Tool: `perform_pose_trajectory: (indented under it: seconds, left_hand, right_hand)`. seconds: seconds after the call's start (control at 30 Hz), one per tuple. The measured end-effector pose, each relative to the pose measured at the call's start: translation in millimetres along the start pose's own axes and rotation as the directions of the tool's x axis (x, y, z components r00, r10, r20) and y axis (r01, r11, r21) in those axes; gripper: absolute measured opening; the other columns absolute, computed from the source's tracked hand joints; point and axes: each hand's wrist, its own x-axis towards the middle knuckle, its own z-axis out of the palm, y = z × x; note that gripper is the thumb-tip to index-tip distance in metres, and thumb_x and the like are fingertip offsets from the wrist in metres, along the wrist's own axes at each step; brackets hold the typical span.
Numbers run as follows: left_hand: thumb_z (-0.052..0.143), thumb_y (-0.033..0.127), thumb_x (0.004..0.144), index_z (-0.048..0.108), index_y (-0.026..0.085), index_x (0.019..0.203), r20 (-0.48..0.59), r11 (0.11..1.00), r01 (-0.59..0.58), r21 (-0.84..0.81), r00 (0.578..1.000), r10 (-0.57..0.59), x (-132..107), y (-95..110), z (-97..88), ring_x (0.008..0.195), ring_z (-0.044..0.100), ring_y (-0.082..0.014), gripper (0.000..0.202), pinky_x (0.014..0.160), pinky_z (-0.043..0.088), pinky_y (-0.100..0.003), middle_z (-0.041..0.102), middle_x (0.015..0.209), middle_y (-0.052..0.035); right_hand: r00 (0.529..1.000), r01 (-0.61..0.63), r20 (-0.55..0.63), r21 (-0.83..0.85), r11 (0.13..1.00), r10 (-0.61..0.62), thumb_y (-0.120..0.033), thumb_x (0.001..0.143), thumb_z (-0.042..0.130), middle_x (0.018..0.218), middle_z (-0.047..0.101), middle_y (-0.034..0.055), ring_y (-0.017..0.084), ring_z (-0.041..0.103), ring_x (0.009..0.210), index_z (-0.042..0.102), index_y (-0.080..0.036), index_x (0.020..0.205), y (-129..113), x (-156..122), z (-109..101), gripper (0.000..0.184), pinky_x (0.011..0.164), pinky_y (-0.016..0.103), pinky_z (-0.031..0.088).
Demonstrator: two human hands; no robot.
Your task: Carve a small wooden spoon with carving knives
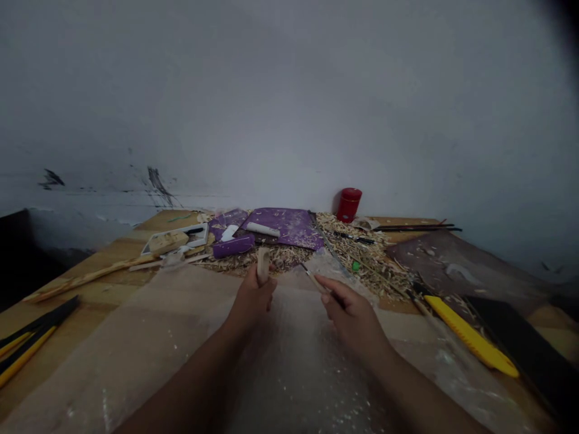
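Observation:
My left hand (251, 299) is closed in a fist round a small pale piece of wood (263, 263) that sticks up out of it. My right hand (350, 308) is closed on a thin carving knife (313, 278), with its tip pointing up and left towards the wood. Both hands hover over a clear plastic sheet (181, 325) spread on the wooden table (108, 250). A small gap separates the knife tip from the wood piece.
Wood shavings (362, 253) heap behind the hands. A purple mat (289, 226), a purple case (233, 246), a red jar (348, 204), a white tray (176, 240), a long wooden stick (90, 277), a yellow utility knife (470, 334) at right, and black-and-yellow tools (31, 334) at left lie around.

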Motion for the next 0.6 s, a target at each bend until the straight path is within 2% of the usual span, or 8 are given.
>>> perform_pose_trajectory:
  seconds: [0.07, 0.13, 0.3, 0.47, 0.6]
  left_hand:
    - [0.052, 0.028, 0.073, 0.047, 0.021, 0.084, 0.083, 0.999, 0.033, -0.035, 0.996, -0.030, -6.4, 0.3, 5.6, 0.033, 0.030, -0.0073, 0.014, 0.036, 0.025, -0.020, 0.035, 0.042, 0.0107]
    - [0.052, 0.029, 0.073, 0.044, 0.021, 0.074, 0.154, 0.996, 0.056, -0.065, 0.987, -0.045, -12.7, 0.6, 10.0, 0.032, 0.027, -0.0061, 0.012, 0.034, 0.024, -0.019, 0.034, 0.040, 0.0107]
    - [0.054, 0.027, 0.072, 0.041, 0.021, 0.067, 0.218, 0.993, 0.066, -0.095, 0.975, -0.044, -18.5, 0.7, 9.9, 0.030, 0.026, -0.0054, 0.015, 0.031, 0.023, -0.018, 0.035, 0.036, 0.0110]
    - [0.054, 0.023, 0.071, 0.045, 0.020, 0.072, 0.276, 0.997, 0.049, -0.058, 0.961, -0.031, -21.0, 2.2, 9.0, 0.030, 0.030, -0.0045, 0.009, 0.032, 0.025, -0.016, 0.039, 0.039, 0.0115]
    - [0.054, 0.020, 0.070, 0.046, 0.020, 0.075, 0.234, 0.999, 0.012, -0.030, 0.972, -0.004, -23.4, 3.2, 11.1, 0.031, 0.030, -0.0048, 0.008, 0.032, 0.025, -0.016, 0.038, 0.039, 0.0121]
  right_hand:
    - [0.997, 0.067, 0.046, -0.024, 0.997, -0.066, -0.023, 0.084, 0.046, 0.106, 0.065, 0.0062, 0.020, 0.060, 0.094, 0.059, -0.022, 0.115, -10.3, -7.2, -2.4, 0.034, 0.079, 0.032, 0.044]
    - [0.985, 0.145, 0.104, -0.054, 0.988, -0.139, -0.021, 0.084, 0.045, 0.104, 0.065, 0.0052, 0.019, 0.059, 0.093, 0.059, -0.024, 0.116, -19.9, -14.6, -4.2, 0.035, 0.081, 0.032, 0.043]
    - [0.937, 0.335, 0.219, -0.325, 0.884, -0.274, -0.021, 0.090, 0.036, 0.074, 0.060, 0.0049, 0.019, 0.057, 0.065, 0.051, -0.022, 0.125, -28.4, -23.4, -6.8, 0.038, 0.059, 0.031, 0.042]
    - [0.906, 0.418, 0.293, -0.507, 0.754, -0.305, -0.017, 0.088, 0.035, 0.072, 0.058, 0.0051, 0.021, 0.056, 0.061, 0.047, -0.022, 0.128, -28.1, -24.8, -7.9, 0.042, 0.053, 0.031, 0.040]
    - [0.896, 0.443, 0.308, -0.544, 0.713, -0.321, -0.015, 0.086, 0.035, 0.068, 0.058, 0.0049, 0.020, 0.057, 0.057, 0.048, -0.020, 0.127, -31.4, -26.0, -9.5, 0.043, 0.050, 0.030, 0.040]
